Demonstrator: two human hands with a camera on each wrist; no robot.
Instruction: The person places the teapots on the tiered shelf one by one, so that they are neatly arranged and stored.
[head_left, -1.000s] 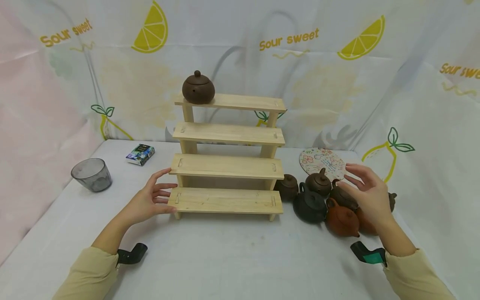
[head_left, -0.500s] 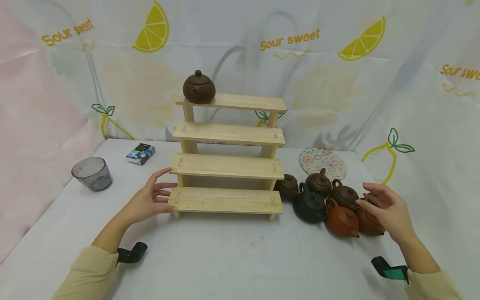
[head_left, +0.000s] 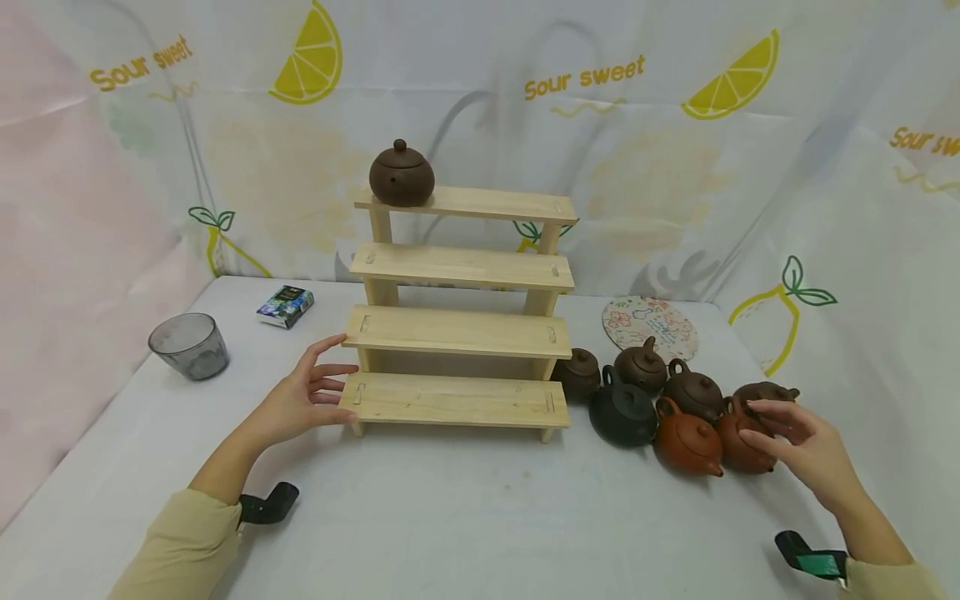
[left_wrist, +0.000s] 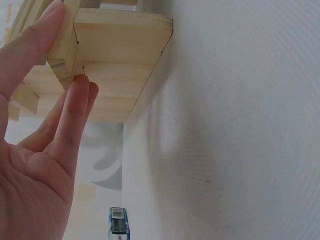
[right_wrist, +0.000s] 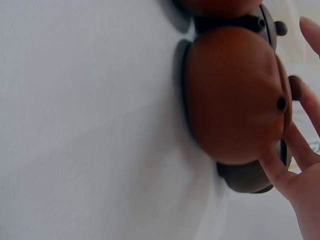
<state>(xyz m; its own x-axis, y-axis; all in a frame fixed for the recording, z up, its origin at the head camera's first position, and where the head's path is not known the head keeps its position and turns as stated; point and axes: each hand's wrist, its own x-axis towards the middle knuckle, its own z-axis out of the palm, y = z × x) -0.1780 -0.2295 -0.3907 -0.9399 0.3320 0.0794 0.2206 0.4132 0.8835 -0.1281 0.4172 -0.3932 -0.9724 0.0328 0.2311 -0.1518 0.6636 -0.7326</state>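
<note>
My left hand point(head_left: 288, 404) rests against the left end of a four-step wooden display stand point(head_left: 457, 400). Its thumb lies on the lowest board, and fingertips touch the board's end point(left_wrist: 65, 62) in the left wrist view. My right hand point(head_left: 813, 454) is spread at a reddish-brown clay teapot point(head_left: 738, 446). In the right wrist view, fingers point(right_wrist: 272, 167) reach along this teapot's body point(right_wrist: 232, 95) and one lies near its lid knob point(right_wrist: 296, 88). A dark brown teapot point(head_left: 401, 177) stands at the top board's left end.
Several teapots crowd right of the stand, among them a black one point(head_left: 622, 412), an orange-red one point(head_left: 687, 442) and a dark brown one point(head_left: 693, 393). Behind them lies a round patterned mat point(head_left: 652, 325). A grey glass cup point(head_left: 191, 346) and small box point(head_left: 285, 306) are at left.
My right hand has moved right and toward me, from above the back teapots down to the reddish-brown one. My left hand stays at the stand.
</note>
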